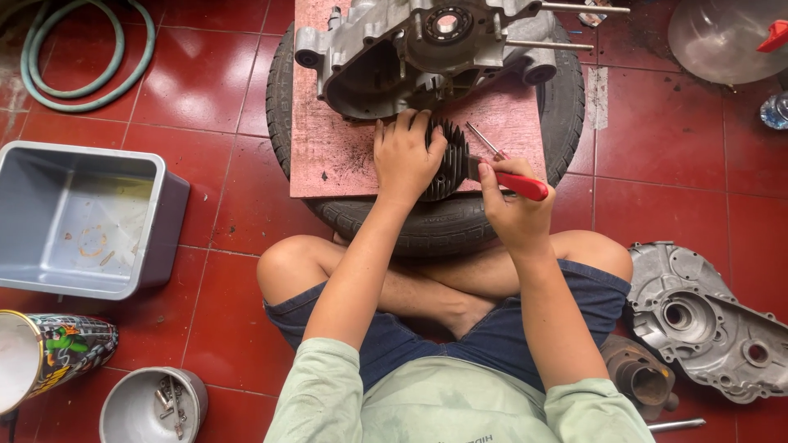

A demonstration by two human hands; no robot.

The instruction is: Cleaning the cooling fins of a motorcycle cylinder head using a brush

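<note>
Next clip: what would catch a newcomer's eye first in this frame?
Dead centre, the left hand presses a dark finned engine cylinder onto a pink board laid over a tyre, while the right hand grips a red-handled tool against it. Just above sits a big grey engine casing; a matching cover lies on the red floor at right.

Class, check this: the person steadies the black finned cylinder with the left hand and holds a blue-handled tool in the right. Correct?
Not quite. In the head view the tool in the right hand has a red handle, not blue. The left hand does steady the black finned cylinder.
</note>
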